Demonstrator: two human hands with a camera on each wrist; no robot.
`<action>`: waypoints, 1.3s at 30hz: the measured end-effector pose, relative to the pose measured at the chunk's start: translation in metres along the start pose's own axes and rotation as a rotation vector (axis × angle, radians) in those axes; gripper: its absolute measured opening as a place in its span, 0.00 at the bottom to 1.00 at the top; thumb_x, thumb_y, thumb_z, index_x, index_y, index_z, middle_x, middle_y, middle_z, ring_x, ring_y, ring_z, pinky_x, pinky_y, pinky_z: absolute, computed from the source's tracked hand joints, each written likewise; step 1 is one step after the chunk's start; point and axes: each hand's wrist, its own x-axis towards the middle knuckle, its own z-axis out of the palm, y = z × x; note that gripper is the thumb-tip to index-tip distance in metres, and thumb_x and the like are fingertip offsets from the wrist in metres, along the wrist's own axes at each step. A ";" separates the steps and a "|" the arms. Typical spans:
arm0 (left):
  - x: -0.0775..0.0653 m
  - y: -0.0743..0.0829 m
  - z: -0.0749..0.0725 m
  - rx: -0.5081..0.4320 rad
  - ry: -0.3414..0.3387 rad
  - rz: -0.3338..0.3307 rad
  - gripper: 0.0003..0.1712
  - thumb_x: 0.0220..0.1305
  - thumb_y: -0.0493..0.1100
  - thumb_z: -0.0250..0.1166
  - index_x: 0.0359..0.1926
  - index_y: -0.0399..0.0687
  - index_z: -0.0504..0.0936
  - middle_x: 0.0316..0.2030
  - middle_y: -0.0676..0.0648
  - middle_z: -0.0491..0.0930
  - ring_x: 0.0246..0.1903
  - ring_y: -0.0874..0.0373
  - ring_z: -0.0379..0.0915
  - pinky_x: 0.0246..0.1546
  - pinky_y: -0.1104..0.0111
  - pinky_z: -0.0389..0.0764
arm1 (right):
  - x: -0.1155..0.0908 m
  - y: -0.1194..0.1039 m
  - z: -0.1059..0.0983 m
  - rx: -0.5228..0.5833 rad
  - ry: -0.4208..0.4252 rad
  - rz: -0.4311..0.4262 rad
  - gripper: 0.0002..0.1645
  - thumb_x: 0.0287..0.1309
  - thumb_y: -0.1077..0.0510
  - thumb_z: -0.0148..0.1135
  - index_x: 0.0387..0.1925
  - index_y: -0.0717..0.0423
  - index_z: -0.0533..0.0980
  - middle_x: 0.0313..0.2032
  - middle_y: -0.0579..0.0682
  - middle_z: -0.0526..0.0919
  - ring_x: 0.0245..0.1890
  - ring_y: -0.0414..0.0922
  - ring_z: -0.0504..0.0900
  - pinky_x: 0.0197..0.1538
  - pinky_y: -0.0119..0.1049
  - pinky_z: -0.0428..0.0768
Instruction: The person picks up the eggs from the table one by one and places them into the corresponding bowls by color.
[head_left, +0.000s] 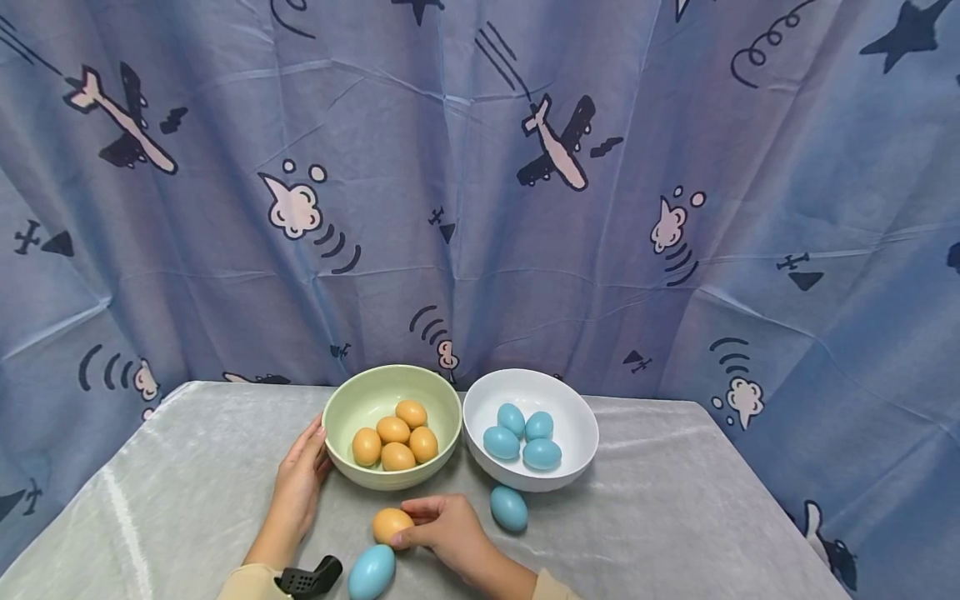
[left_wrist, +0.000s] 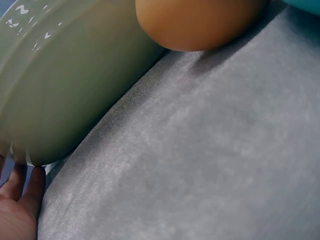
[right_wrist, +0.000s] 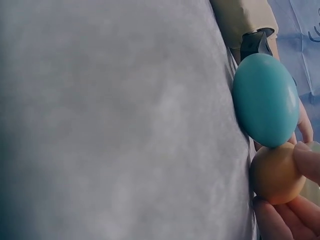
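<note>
My left hand [head_left: 300, 483] rests against the left side of a light green bowl [head_left: 341, 473]; its fairly straight fingers [left_wrist: 34, 187] touch the outer wall near the rim. Several orange eggs [head_left: 393, 430] lie inside that bowl. In front of it, my right hand [head_left: 453, 533] pinches another orange egg [head_left: 391, 527] between thumb and fingers, low over the cloth. A blue egg [head_left: 372, 573] lies just nearer to me; in the right wrist view this blue egg [right_wrist: 266, 100] overlaps the orange egg [right_wrist: 277, 175].
A white bowl [head_left: 585, 433] with several blue eggs [head_left: 502, 442] stands right beside the green one. One more blue egg [head_left: 509, 509] lies before the white bowl. Grey cloth [head_left: 660, 517] covers the table, and a blue patterned curtain [head_left: 480, 208] hangs behind its far edge.
</note>
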 end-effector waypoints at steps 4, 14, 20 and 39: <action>0.000 0.000 0.000 -0.005 -0.002 0.002 0.37 0.77 0.59 0.48 0.79 0.51 0.51 0.79 0.49 0.50 0.77 0.53 0.48 0.78 0.58 0.55 | -0.003 -0.003 0.000 0.008 0.008 -0.002 0.24 0.43 0.69 0.78 0.47 0.68 0.83 0.42 0.59 0.89 0.41 0.40 0.86 0.41 0.27 0.85; 0.001 0.000 -0.001 0.006 -0.006 0.002 0.38 0.77 0.60 0.48 0.79 0.52 0.50 0.79 0.50 0.50 0.77 0.54 0.48 0.78 0.58 0.56 | -0.008 -0.021 -0.005 0.048 -0.007 -0.029 0.24 0.45 0.67 0.77 0.47 0.67 0.83 0.44 0.58 0.89 0.40 0.35 0.84 0.42 0.23 0.82; 0.001 -0.001 -0.001 0.014 -0.003 0.003 0.38 0.77 0.60 0.48 0.79 0.53 0.51 0.78 0.50 0.51 0.77 0.53 0.49 0.77 0.58 0.56 | -0.011 -0.035 -0.008 0.030 -0.025 -0.058 0.23 0.46 0.66 0.77 0.47 0.64 0.84 0.45 0.58 0.89 0.41 0.36 0.85 0.42 0.22 0.81; 0.000 0.000 0.000 0.034 -0.003 0.003 0.38 0.76 0.61 0.48 0.79 0.53 0.51 0.78 0.51 0.51 0.77 0.54 0.50 0.77 0.59 0.58 | 0.005 -0.070 -0.010 0.024 0.063 -0.125 0.22 0.46 0.65 0.76 0.47 0.64 0.84 0.46 0.57 0.88 0.46 0.41 0.87 0.49 0.31 0.85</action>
